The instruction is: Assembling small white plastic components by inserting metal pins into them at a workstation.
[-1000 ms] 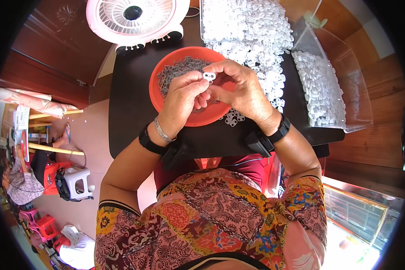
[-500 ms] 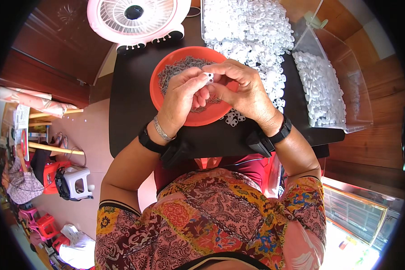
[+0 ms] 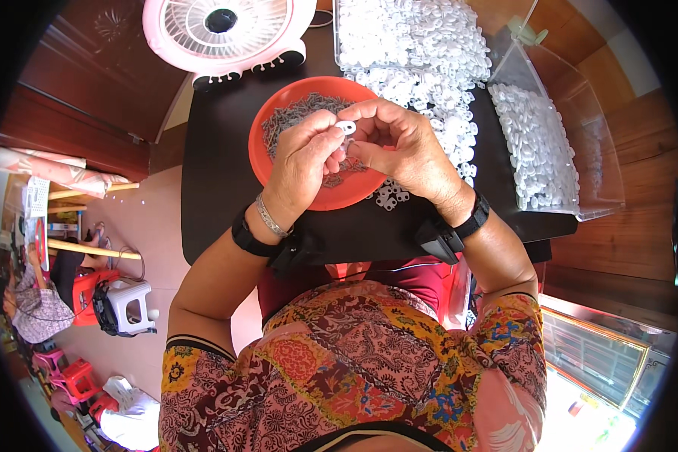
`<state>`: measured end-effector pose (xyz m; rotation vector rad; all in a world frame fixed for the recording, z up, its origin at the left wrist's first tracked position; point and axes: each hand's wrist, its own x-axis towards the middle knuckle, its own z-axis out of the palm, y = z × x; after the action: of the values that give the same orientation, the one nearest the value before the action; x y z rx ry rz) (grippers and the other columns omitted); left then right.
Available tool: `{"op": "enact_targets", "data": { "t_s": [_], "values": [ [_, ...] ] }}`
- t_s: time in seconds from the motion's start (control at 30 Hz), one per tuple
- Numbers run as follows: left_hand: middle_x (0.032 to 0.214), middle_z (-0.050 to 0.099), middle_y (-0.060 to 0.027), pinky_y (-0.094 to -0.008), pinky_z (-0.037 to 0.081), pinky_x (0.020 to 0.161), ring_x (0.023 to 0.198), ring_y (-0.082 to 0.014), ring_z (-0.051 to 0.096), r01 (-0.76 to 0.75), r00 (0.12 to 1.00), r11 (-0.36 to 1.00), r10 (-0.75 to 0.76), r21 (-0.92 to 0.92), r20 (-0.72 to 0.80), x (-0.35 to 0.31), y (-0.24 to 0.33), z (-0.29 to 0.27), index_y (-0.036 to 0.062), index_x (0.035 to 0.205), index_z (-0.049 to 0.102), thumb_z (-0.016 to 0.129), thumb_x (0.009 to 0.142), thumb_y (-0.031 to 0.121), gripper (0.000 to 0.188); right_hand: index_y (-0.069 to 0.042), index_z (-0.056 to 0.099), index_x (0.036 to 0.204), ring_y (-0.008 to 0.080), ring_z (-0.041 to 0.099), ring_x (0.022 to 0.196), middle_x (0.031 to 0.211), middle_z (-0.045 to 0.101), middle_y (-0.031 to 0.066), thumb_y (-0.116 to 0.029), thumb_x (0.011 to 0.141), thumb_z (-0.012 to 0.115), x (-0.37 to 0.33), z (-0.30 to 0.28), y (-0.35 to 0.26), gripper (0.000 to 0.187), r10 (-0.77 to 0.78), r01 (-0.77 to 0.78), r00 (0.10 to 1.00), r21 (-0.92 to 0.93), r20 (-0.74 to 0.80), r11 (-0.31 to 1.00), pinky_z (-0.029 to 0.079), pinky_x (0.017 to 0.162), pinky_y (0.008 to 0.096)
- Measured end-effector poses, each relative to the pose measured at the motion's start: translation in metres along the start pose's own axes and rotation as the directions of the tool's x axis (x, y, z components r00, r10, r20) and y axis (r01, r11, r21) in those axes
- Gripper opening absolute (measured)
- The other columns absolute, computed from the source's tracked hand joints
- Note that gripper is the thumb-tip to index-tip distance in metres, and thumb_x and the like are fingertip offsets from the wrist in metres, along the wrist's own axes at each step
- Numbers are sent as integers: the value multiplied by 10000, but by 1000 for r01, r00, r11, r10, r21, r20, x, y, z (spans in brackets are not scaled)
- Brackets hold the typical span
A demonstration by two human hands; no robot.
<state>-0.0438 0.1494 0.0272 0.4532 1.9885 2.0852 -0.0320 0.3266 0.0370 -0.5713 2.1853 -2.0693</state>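
A small white oval plastic piece with dark holes (image 3: 346,127) is pinched between the thumb and fingers of my left hand (image 3: 303,162). My right hand (image 3: 407,151) meets it from the other side, its index fingertip at the piece's upper edge and its thumb just below. Whether a nail or screw is also between the fingers is hidden. Both hands are over an orange-red bowl (image 3: 259,154) of thin grey metal nails or screws (image 3: 288,120). Several loose white pieces (image 3: 390,194) lie by the bowl's near right rim, partly under my right hand.
A heap of white pieces (image 3: 452,113) spreads along the dark table (image 3: 218,173) from a full clear tray (image 3: 414,34). Another clear bin (image 3: 539,151) of white parts stands right. A pink fan (image 3: 230,30) is far left. Beyond the table, a person (image 3: 41,309) sits near stools.
The white piece has tilted between my fingers and now shows its broad oval face. My right fingers have shifted slightly around it; both hands stay over the bowl.
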Motion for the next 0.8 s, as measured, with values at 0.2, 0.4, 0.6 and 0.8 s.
{"op": "enact_targets", "data": {
  "t_s": [0.2, 0.4, 0.6, 0.8],
  "values": [
    [682, 556, -23, -208, 378, 527, 583, -76, 502, -35, 999, 994, 32, 103, 27, 1, 0, -1, 8, 845, 588, 493, 915, 190, 217, -13, 596, 1093, 47, 577, 691, 748, 595, -5, 33, 809, 655, 0, -4, -2, 294, 53, -54, 998, 44, 19, 998, 495, 638, 199],
    [676, 553, -16, -206, 374, 510, 573, -71, 499, -46, 998, 983, 39, 178, 42, 0, 2, -1, 15, 843, 586, 484, 908, 170, 197, -12, 594, 1093, 47, 574, 709, 768, 598, 2, 34, 808, 655, 1, -6, 0, 296, 73, -73, 997, 49, 3, 996, 489, 646, 196],
    [666, 539, -10, -197, 369, 483, 557, -65, 492, -52, 995, 994, 43, 100, 91, 2, -2, -2, 17, 867, 560, 468, 940, 195, 213, -22, 596, 1109, 62, 587, 752, 839, 614, 15, 23, 806, 683, -1, -4, 0, 319, 41, -40, 999, 50, -10, 998, 502, 663, 213],
    [642, 490, -8, -214, 373, 493, 542, -60, 445, -41, 995, 999, 38, 32, 91, 1, -1, 2, 1, 831, 540, 470, 944, 187, 229, -56, 631, 1025, 146, 597, 602, 773, 631, 63, -20, 723, 747, 0, 4, 0, 326, -355, 291, 934, -472, -49, 832, 506, 587, 254]
  ]
}}
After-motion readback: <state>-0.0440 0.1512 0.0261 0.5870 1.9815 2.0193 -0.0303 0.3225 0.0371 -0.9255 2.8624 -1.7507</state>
